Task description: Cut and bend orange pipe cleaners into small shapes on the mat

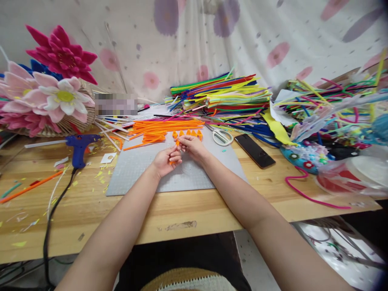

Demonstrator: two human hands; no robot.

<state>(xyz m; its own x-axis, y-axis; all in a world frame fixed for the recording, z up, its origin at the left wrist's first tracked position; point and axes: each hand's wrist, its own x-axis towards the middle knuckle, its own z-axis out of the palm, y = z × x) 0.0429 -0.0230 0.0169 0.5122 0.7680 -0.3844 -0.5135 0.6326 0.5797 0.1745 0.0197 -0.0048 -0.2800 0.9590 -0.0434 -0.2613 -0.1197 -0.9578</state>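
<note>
Above the grey cutting mat [130,178], both of my hands meet with their fingers pinched on an orange pipe cleaner [177,143]. My left hand [166,161] grips it from below, and a bit of orange shows under its fingers. The fingertips of my right hand [192,146] hold its upper end. Just beyond my hands stands a row of several small folded orange pieces [194,133]. Cut orange pipe cleaners [153,136] lie in a pile at the left, with longer orange ones [166,126] behind them. How the held piece is bent is partly hidden by my fingers.
Scissors [222,136] with pale handles lie on the mat's far right, beside a phone [254,150]. A blue glue gun [79,147] with a black cord stands left. Bundled colourful pipe cleaners [224,95] fill the back. Fuzzy flowers [60,60] stand back left; a plastic tub [348,178] sits right.
</note>
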